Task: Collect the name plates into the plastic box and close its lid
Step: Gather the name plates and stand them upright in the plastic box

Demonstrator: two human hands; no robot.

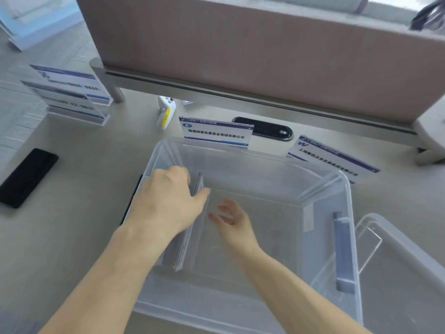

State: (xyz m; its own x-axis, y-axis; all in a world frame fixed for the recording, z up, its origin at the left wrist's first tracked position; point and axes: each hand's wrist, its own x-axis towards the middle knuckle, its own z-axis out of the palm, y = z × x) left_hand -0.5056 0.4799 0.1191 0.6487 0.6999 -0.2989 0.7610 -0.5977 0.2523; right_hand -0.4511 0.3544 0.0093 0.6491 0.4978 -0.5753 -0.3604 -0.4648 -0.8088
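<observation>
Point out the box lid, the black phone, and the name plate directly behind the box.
box lid (404, 273): head view, on its clear flat panel.
black phone (27, 178): head view, middle of its dark screen.
name plate (215, 132): head view, on its white printed face.

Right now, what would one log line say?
left hand: setting name plates in plastic box | right hand: open | four plates outside | lid: off
</observation>
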